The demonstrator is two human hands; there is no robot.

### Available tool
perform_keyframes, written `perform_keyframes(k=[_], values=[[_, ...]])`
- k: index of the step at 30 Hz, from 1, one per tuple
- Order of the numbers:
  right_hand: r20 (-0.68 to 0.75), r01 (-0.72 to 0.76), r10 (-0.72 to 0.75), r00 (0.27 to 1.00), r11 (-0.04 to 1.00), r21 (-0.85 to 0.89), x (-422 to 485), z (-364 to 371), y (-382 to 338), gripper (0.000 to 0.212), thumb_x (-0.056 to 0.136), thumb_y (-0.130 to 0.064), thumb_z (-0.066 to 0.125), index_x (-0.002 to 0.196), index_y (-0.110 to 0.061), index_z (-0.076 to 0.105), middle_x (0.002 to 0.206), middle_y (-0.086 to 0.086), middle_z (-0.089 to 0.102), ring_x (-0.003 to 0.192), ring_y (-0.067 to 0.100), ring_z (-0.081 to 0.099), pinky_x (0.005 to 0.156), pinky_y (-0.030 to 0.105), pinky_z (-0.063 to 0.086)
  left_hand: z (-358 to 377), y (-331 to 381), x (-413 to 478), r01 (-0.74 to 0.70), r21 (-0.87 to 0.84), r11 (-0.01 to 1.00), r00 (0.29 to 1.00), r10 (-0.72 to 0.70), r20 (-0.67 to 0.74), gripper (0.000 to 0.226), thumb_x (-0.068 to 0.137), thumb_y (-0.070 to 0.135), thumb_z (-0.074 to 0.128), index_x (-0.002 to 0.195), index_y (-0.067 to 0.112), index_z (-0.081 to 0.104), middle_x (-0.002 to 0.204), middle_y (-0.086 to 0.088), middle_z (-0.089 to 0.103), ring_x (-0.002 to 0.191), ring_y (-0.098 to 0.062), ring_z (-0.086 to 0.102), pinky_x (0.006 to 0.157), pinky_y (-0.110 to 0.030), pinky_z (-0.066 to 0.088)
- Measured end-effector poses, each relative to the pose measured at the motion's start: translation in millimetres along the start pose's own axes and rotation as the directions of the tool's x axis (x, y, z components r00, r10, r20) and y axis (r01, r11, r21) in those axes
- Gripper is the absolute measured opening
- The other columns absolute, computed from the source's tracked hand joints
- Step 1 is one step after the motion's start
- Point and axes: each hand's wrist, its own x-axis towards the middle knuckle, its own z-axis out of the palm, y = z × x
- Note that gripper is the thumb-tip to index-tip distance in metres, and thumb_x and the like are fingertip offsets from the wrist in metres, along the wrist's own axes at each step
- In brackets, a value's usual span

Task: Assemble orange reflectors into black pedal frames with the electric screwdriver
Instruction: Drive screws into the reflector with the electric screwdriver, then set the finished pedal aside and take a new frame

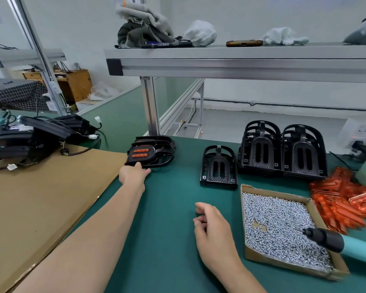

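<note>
My left hand (134, 174) reaches far forward and touches the near edge of an assembled pedal frame (151, 152) with two orange reflectors, which lies on top of a small pile of finished ones. My right hand (211, 227) hovers over the green mat, fingers loosely curled, holding nothing. A single empty black pedal frame (218, 164) lies in the middle. Two stacks of empty frames (283, 152) stand behind it. Loose orange reflectors (344, 199) are heaped at the right. The teal and black electric screwdriver (334, 240) rests with its tip over the screw box.
A cardboard box of small silver screws (277, 225) sits at the near right. A brown cardboard sheet (40, 197) covers the left of the table, with black parts and cables (34, 136) behind it. An aluminium shelf (241, 64) with cloths and gloves hangs overhead on a post (150, 106).
</note>
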Motion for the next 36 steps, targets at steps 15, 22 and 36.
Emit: perform_keyframes(k=[15, 22, 36], values=[[-0.015, -0.028, 0.029, 0.999, 0.999, 0.041, 0.3, -1.1, 0.1, 0.032, 0.099, -0.008, 0.054, 0.129, -0.019, 0.059, 0.115, -0.01, 0.059, 0.103, -0.001, 0.057, 0.092, 0.012, 0.043, 17.6, -1.3, -48.0, -0.316, 0.216, 0.924, 0.949, 0.303, 0.089, 0.044, 0.102, 0.025, 0.043, 0.144, 0.014, 0.049, 0.132, -0.018, 0.056, 0.114, -0.032, 0.057, 0.1, -0.037, 0.045], [-0.015, -0.038, 0.039, 0.999, 0.998, 0.052, 0.7, -1.0, -0.2, 0.032, 0.1, -0.009, 0.054, 0.129, -0.019, 0.059, 0.116, -0.01, 0.058, 0.103, -0.002, 0.057, 0.092, 0.013, 0.043, 21.9, -5.8, -54.9, -0.368, 0.28, 0.887, 0.925, 0.38, 0.012, 0.041, 0.104, 0.021, 0.042, 0.142, 0.005, 0.046, 0.137, -0.014, 0.049, 0.123, -0.029, 0.048, 0.1, -0.034, 0.037], [-0.013, -0.051, 0.052, 0.999, 0.997, 0.059, 2.3, -0.3, 0.3, 0.032, 0.099, -0.009, 0.054, 0.129, -0.02, 0.058, 0.115, -0.01, 0.059, 0.1, -0.001, 0.057, 0.092, 0.013, 0.044, 26.8, -6.3, -65.2, -0.619, 0.348, 0.705, 0.771, 0.629, 0.097, 0.052, 0.099, 0.022, 0.053, 0.149, 0.029, 0.04, 0.099, -0.007, 0.046, 0.097, -0.026, 0.043, 0.09, -0.037, 0.039]])
